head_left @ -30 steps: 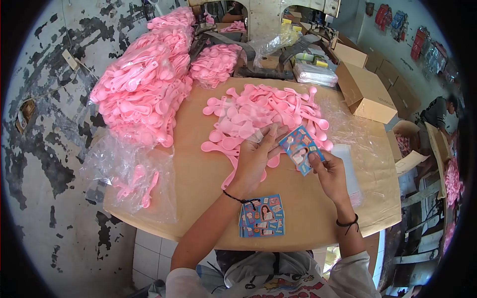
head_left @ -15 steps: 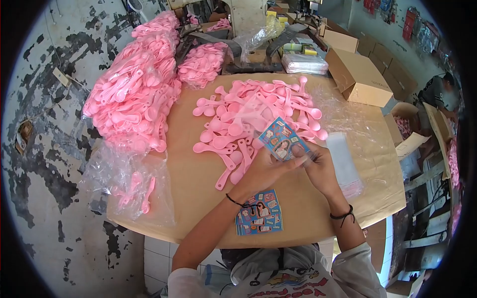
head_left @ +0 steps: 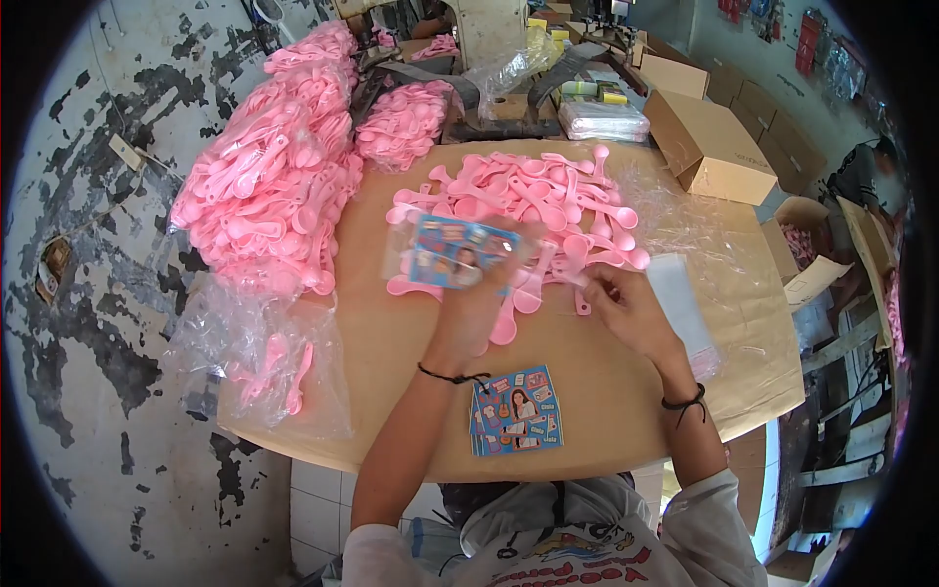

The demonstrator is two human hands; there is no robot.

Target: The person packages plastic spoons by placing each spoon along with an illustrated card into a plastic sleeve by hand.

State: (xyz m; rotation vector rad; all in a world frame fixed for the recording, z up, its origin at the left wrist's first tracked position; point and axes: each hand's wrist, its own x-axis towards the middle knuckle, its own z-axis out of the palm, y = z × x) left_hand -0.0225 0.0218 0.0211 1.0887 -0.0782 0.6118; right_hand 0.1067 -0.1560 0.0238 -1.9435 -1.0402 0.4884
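My left hand point(head_left: 489, 284), blurred by motion, is closed on a blue printed card point(head_left: 450, 252) that seems to be inside a clear plastic sleeve, over the left part of the loose pink spoons point(head_left: 533, 191). My right hand point(head_left: 626, 305) is pinched at the right edge of the spoon pile, close to a pink spoon and a bit of clear film; what its fingertips hold is too small to tell. A small stack of blue printed cards point(head_left: 516, 411) lies on the brown table near its front edge, between my forearms.
Bagged pink spoons point(head_left: 279, 166) rise at the left, with a clear bag point(head_left: 264, 362) in front. Flat clear sleeves point(head_left: 682, 313) lie at the right. A cardboard box point(head_left: 709, 147), a machine point(head_left: 489, 49) and another person point(head_left: 866, 176) are farther back.
My left hand has carried the card left, away from my right hand. The card, earlier held between both hands, is now in the left only. The right hand has stayed near its place.
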